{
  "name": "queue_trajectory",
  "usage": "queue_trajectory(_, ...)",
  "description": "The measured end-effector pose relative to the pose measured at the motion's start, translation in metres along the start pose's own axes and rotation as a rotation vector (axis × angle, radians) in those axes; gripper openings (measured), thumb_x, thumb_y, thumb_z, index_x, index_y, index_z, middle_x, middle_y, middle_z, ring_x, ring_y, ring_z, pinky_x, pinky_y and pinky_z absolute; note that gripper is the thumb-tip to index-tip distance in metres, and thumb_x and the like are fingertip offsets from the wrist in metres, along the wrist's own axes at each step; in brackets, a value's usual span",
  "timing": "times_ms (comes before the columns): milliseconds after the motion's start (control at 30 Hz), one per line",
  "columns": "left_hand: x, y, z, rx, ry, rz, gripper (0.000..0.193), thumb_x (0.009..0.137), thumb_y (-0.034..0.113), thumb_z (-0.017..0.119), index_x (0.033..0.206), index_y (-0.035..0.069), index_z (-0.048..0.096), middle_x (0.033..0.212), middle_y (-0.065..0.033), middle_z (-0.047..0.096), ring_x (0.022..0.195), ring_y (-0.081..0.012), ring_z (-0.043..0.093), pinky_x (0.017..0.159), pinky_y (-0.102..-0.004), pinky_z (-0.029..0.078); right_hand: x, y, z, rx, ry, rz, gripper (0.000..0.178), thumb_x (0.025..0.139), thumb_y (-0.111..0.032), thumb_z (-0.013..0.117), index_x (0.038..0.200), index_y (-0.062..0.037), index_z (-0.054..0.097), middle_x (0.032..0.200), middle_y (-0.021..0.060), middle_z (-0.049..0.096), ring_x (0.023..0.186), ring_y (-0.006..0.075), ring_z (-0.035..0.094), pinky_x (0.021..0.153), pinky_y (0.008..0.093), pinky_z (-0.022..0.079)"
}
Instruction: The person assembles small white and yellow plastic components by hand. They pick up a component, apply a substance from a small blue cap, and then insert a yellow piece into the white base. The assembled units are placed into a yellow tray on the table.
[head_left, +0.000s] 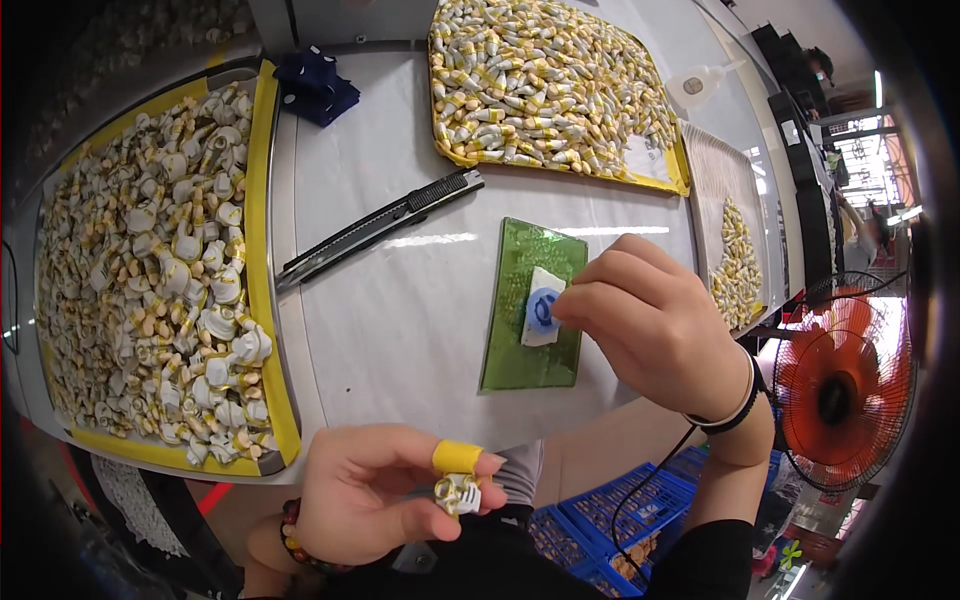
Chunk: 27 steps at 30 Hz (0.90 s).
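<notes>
Thumb and fingers of the left hand (365, 490) grip a small white-and-yellow part (458, 494) in front of the person, just past the near edge of the bench (395, 320); yellow tape (456, 457) wraps one finger. The right hand (665, 335) has its fingertips drawn together at a blue ring-shaped piece (534, 312) (whether they pinch it or only touch it, I cannot tell). That piece sits on a white pad (547, 277), which lies on a green plate (505, 355) on the bench.

Left of the plate, a utility knife (380, 226) lies slantwise. A large yellow-edged tray (262, 150) at the left is heaped with white, yellow and tan parts; a second tray (655, 184), beyond the plate, holds slimmer ones packed close. A third tray (706, 165), at the right, has a smaller pile along one side. Near it stands a white translucent vessel (700, 86); a dark blue cloth (315, 88) lies at the far left. An orange-bladed fan (850, 350) stands off to the right.
</notes>
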<state>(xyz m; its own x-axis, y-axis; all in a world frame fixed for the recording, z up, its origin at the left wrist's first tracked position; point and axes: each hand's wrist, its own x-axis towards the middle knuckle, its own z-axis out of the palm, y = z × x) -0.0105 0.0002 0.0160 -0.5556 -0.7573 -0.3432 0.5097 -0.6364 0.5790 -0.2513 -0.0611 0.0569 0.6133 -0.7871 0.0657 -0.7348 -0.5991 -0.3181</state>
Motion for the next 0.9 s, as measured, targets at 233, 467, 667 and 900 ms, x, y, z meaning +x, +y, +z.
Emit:
queue_trajectory(233,0.003,0.001,0.000,-0.116,-0.080,-0.168,0.049,0.072,0.030,0.076,0.096,-0.007,0.056,0.079,-0.0177,0.066,0.076,-0.0264,0.068,0.079,-0.0491,0.054,0.001,-0.018,-0.012,0.227,0.132,-0.017,0.018,0.063,0.002,0.063,0.080,-0.0013,0.064,0.075,0.0091,0.058,0.065,0.0242,0.057,0.058,0.0316,0.047)
queue_trajectory(467,0.011,-0.015,-0.016,-0.388,-0.407,-0.350,0.034,0.087,0.024,0.065,0.105,-0.003,0.057,0.092,-0.0109,0.066,0.082,-0.0129,0.063,0.078,-0.0252,0.050,0.000,-0.035,0.000,0.581,0.335,-0.220,0.003,0.070,-0.002,0.067,0.071,-0.0044,0.067,0.074,0.0066,0.064,0.059,0.0178,0.059,0.051,0.0256,0.048)
queue_trajectory(667,0.013,-0.010,-0.009,-0.334,-0.384,-0.413,0.033,0.088,0.029,0.064,0.100,-0.002,0.058,0.090,-0.0090,0.066,0.081,-0.0122,0.062,0.075,-0.0238,0.049,0.005,-0.035,-0.002,0.658,0.234,-0.351,0.014,0.074,-0.002,0.067,0.084,0.0071,0.063,0.081,0.0125,0.061,0.067,0.0235,0.060,0.060,0.0296,0.051)
queue_trajectory(900,0.013,-0.013,-0.008,-0.319,-0.412,-0.413,0.032,0.088,0.029,0.063,0.098,-0.001,0.058,0.089,-0.0081,0.065,0.081,-0.0120,0.063,0.075,-0.0234,0.049,0.001,-0.034,0.004,0.698,0.226,-0.364,0.013,0.074,0.000,0.067,0.082,0.0075,0.061,0.082,0.0140,0.061,0.068,0.0252,0.060,0.059,0.0301,0.052)
